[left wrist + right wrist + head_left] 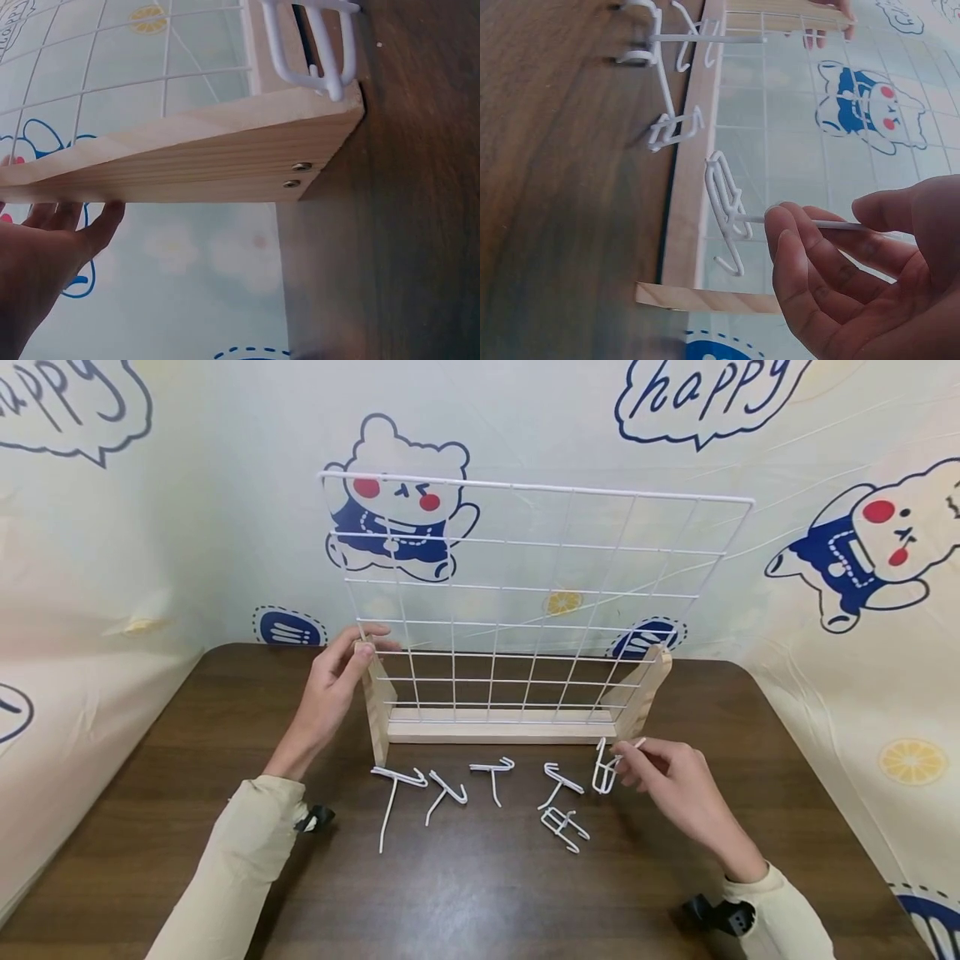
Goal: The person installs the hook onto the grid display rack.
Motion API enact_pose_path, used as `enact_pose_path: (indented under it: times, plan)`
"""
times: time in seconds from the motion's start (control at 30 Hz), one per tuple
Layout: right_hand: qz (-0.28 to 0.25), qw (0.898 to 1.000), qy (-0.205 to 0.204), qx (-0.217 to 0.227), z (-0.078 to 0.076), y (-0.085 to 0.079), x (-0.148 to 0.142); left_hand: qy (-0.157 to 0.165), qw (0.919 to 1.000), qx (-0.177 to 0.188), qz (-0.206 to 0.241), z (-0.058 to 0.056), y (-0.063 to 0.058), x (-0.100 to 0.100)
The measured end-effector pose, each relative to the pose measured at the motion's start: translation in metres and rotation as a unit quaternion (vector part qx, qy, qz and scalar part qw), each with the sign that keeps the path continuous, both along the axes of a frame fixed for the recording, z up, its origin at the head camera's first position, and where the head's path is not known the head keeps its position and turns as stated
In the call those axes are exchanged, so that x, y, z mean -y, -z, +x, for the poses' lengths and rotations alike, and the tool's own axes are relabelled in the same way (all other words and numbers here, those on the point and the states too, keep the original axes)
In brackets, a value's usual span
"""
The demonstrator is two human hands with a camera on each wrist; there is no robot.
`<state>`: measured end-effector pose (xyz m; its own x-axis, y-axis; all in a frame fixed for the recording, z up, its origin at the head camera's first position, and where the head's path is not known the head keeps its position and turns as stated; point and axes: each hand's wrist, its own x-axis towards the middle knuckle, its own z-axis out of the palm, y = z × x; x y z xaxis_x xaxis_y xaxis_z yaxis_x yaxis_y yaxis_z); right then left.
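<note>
The left hand [333, 664] gripped the pale, grained wooden side [378, 706] of a white wire grid [538, 626]; the right hand [678, 781] pinched the straight stem of a looped hook [736, 218] near its lower right corner, five other hooks [492, 767] lying on the brown counter [480, 902]

Brown table [465, 902], bear-printed backdrop [232, 518]

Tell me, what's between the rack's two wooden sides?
In the head view, the lower part of the white wire grid and a wooden bar stretch from the left side to the right side.
</note>
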<state>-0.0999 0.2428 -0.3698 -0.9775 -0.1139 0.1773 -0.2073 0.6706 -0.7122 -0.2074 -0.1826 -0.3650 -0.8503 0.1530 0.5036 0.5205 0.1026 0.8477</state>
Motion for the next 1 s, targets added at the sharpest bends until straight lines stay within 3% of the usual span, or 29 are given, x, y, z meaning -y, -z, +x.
enact_pose_path:
  times: [0.13, 0.3, 0.5, 1.0]
  plan:
    - [0.003, 1.0, -0.001, -0.01, 0.002, -0.006, -0.001, 0.01, 0.9999, 0.011, 0.007, 0.002, -0.003, 0.0]
    - [0.002, 1.0, -0.006, -0.03, 0.005, -0.013, -0.003, 0.041, 0.9974, 0.037, 0.046, 0.004, -0.006, -0.001]
    - [-0.002, 0.998, -0.008, -0.062, 0.009, -0.023, -0.005, 0.055, 0.9934, 0.054, 0.085, 0.003, -0.005, -0.004]
    - [-0.002, 0.995, 0.005, -0.099, 0.016, -0.044, 0.0, 0.062, 0.9907, 0.022, 0.119, 0.0, -0.001, -0.005]
